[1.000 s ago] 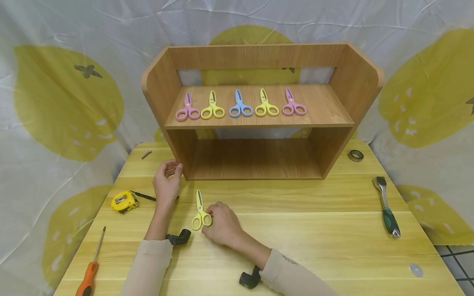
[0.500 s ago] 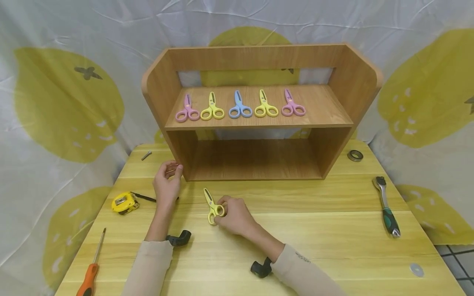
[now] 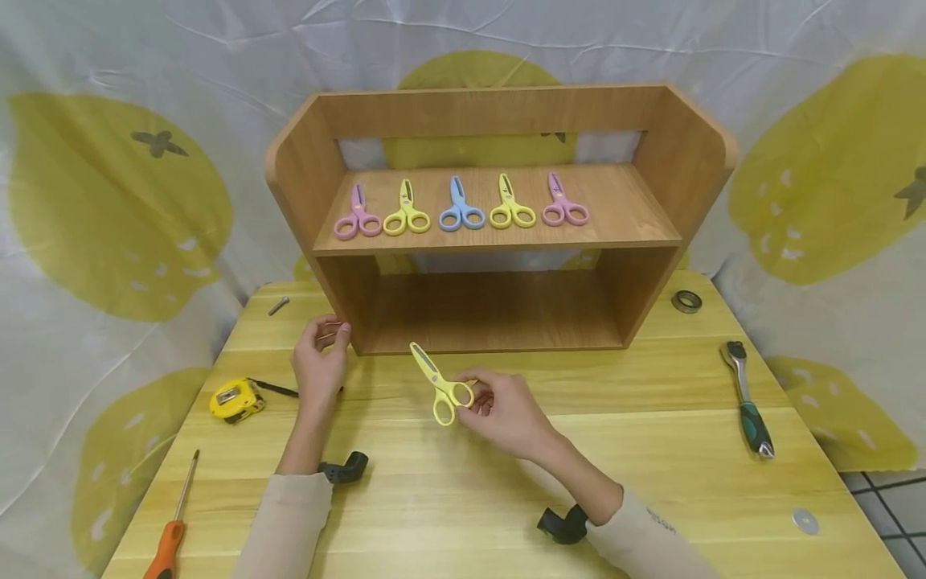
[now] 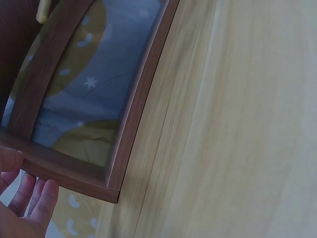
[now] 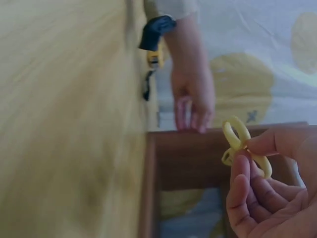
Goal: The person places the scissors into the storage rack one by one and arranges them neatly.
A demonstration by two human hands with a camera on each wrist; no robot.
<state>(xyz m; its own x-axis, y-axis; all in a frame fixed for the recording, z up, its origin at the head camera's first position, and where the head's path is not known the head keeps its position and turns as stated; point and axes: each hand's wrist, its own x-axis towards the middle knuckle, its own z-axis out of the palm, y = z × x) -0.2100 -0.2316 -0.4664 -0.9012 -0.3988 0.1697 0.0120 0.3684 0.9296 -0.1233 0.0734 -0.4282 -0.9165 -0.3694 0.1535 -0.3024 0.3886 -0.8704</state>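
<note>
My right hand (image 3: 510,414) pinches a pair of yellow scissors (image 3: 434,378) by one handle loop, with the blades pointing up and left, in front of the wooden shelf (image 3: 499,245). In the right wrist view, thumb and fingers meet on the yellow handle (image 5: 237,131). My left hand (image 3: 320,366) rests against the outside of the shelf's left side panel, its fingers loosely bent. The left wrist view has these fingers (image 4: 44,201) at the panel's edge. On the upper board lie a row of scissors: pink (image 3: 358,215), yellow (image 3: 407,211), blue (image 3: 460,207), yellow (image 3: 512,205) and pink (image 3: 563,203).
Left on the table are a bolt (image 3: 278,305), a yellow tape measure (image 3: 236,400) and an orange-handled screwdriver (image 3: 170,540). Toward the right lie a black ring-shaped bearing (image 3: 686,301), a ratchet wrench (image 3: 748,402) and a metal washer (image 3: 805,520). A lemon-print cloth hangs behind.
My right hand has lifted the yellow scissors off the table and carried them right and toward the shelf, their blades tilting left. The left hand stays at the side panel.
</note>
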